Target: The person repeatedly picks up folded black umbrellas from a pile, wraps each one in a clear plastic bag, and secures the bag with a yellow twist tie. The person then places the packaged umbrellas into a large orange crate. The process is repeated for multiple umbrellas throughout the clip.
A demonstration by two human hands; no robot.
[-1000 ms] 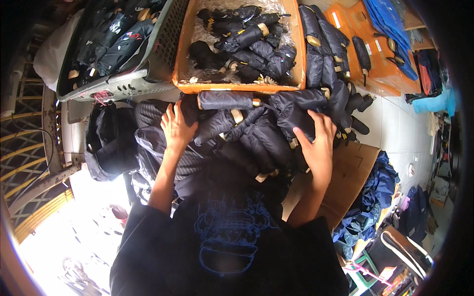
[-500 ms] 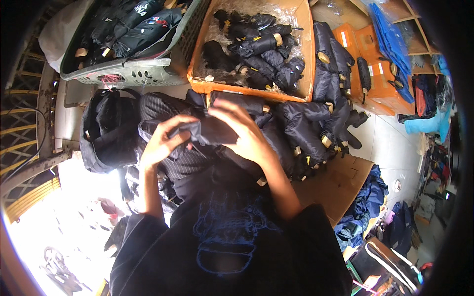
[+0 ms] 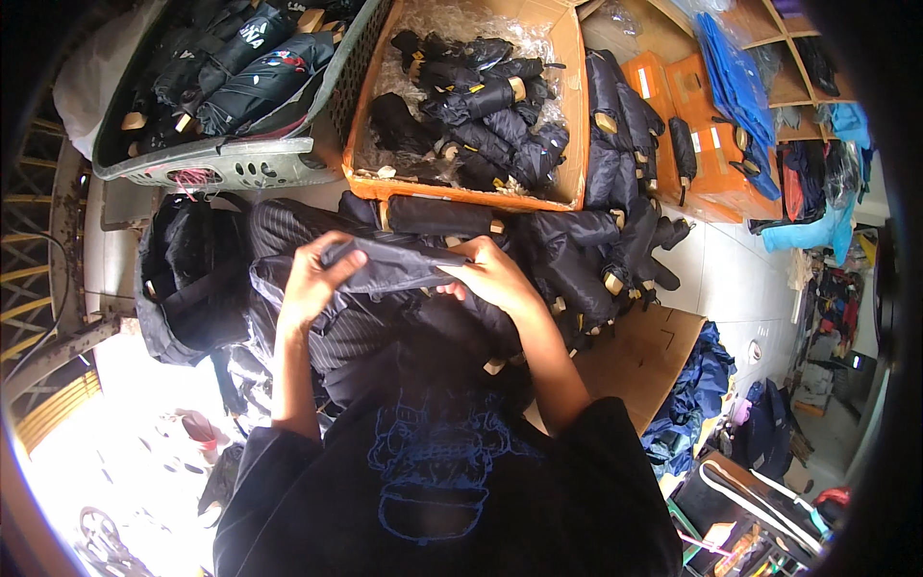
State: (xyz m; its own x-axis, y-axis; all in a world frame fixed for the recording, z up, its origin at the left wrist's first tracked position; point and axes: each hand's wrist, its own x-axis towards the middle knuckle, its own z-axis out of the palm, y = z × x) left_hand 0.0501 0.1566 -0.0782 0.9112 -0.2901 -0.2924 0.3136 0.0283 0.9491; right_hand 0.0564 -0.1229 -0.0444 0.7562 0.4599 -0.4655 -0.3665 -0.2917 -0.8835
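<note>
The left hand (image 3: 315, 281) pinches one end of a thin, limp, dark cloth piece (image 3: 399, 269) between thumb and fingers; the right hand (image 3: 492, 277) grips its other end, so the smooth, creased fabric stretches between them, above pinstriped cloth (image 3: 351, 332); just beyond lie plump, cylindrical black bundles (image 3: 442, 215) with pale, blocky ends; farther out stand an orange-sided cardboard box (image 3: 471, 195), holding more bundles amid crinkled clear plastic (image 3: 437, 21), and a perforated grey plastic crate (image 3: 231, 165).
</note>
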